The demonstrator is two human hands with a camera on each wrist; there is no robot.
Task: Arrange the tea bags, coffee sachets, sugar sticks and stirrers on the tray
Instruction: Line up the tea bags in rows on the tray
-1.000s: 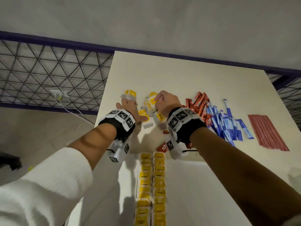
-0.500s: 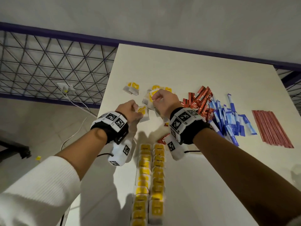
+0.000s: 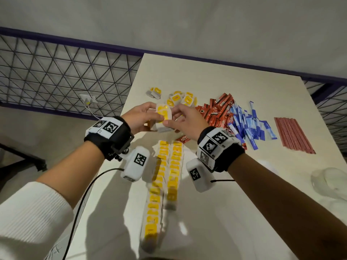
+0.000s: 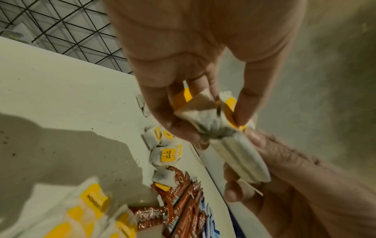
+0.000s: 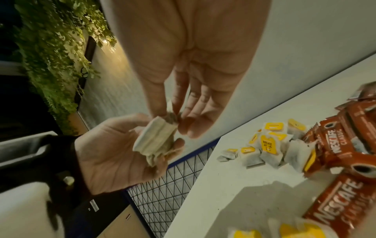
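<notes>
Head view, items by size. Table (image 3: 216, 76): pale top carrying all stock; no separate tray could be made out. Two rows of tea bags (image 3: 165, 177): laid side by side down the middle, long axis running from near the body away toward the hands, far end just below both wrists. Stirrers (image 3: 293, 135): one flat red bundle, far right, well apart from the hands. Sugar sticks (image 3: 249, 124): loose blue heap between stirrers and coffee sachets (image 3: 219, 111), the red heap just beside the right hand. Loose tea bags (image 3: 180, 99): small heap beyond the hands. Left hand (image 3: 139, 119): raised above the table, fingers and thumb curled round a small stack of tea bags (image 3: 163, 117). Right hand (image 3: 185, 119): thumb and fingertips pinching the same stack from the opposite side. Stack: held between the hands, clear of the table, directly beyond the far end of the rows; both hands about equally near that end. Judgement: next placement probably extends the rows, bringing the stack down toward the body.
</notes>
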